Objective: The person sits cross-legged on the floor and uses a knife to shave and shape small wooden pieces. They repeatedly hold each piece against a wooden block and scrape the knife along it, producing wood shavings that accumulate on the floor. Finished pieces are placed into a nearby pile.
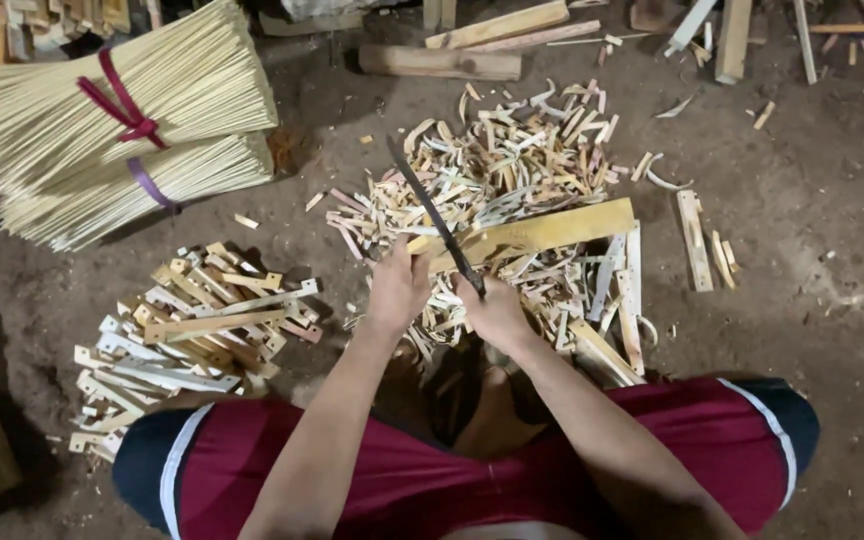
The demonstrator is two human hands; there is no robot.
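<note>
My left hand grips the near end of a flat, pale yellow bamboo slat that lies slanting up to the right. My right hand is closed on the handle of a long dark knife. The blade runs up and to the left across the slat, its edge resting on the slat close to my left hand. Both hands work above a heap of pale bamboo shavings on the dirt floor. My knees in red shorts fill the bottom of the view.
A pile of cut, notched bamboo pieces lies at my left. Two tied bundles of thin bamboo sticks lie at the upper left. Wood blocks and offcuts lie at the top, more flat strips at the right.
</note>
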